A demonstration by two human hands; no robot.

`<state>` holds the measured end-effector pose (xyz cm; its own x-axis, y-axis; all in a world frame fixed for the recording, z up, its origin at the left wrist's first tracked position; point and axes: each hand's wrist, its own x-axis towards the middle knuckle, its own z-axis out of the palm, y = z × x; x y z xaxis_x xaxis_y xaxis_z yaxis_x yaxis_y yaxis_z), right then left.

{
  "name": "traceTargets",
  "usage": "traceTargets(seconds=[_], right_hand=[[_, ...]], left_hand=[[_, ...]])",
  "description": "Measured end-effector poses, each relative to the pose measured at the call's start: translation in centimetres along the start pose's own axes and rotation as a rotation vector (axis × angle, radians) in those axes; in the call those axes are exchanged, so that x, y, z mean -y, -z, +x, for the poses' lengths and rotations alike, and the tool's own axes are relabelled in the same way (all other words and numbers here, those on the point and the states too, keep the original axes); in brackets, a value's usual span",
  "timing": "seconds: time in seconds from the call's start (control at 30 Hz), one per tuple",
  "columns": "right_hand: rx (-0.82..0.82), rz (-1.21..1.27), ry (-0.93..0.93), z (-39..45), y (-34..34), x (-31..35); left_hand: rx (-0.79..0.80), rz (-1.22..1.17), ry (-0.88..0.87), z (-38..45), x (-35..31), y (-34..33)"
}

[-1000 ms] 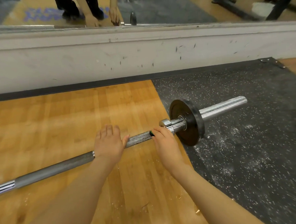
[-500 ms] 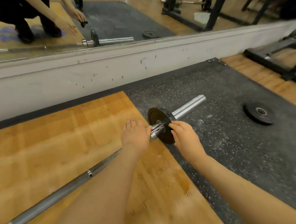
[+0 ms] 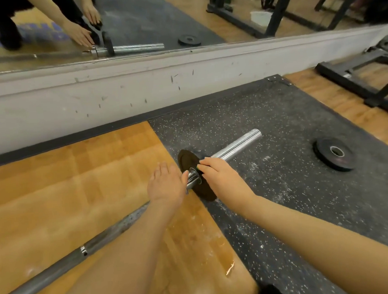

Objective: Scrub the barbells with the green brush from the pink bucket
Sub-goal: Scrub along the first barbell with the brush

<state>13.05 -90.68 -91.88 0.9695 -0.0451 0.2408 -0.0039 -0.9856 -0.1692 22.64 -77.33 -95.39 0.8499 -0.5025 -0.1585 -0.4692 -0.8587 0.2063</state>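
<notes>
Barbell (image 3: pixel 60 269) — lies on floor, 1 black plate (image 3: pixel 186 160) on its right sleeve. Left hand (image 3: pixel 166 186) spread flat on shaft beside collar; right hand (image 3: pixel 221 179) pinches green brush (image 3: pixel 198 168) at plate — brush mostly hidden.

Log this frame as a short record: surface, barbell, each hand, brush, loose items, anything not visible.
surface: wooden platform beside speckled rubber mat, mirror wall behind
barbell: barbell lies on the floor, small black plate on its sleeve
left hand: left hand rests flat on the bar by the collar
right hand: right hand at the collar, curled on a green brush, only a green sliver showing
loose items: spare plate flat on the mat
not visible: pink bucket
</notes>
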Motion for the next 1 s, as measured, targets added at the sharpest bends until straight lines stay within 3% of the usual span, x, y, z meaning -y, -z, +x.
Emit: traceTargets(seconds=[0.13,0.43,0.63,1.0], right_hand=[[-0.036,0.101,-0.013,2.3,-1.4,-1.3],[-0.094,0.209,0.143,3.5,-4.9,-5.0],[-0.242,0.468,-0.179,5.1,-2.8,-7.7],[-0.065,0.458,0.035,7.7,-4.5,-5.7]], left_hand=[[-0.029,-0.007,0.049,1.5,-1.3,-1.6],[-0.038,-0.055,0.164,3.5,-2.0,-5.0],[-0.101,-0.238,0.234,3.4,-2.3,-5.7],[-0.121,-0.377,0.252,3.2,-1.4,-5.6]])
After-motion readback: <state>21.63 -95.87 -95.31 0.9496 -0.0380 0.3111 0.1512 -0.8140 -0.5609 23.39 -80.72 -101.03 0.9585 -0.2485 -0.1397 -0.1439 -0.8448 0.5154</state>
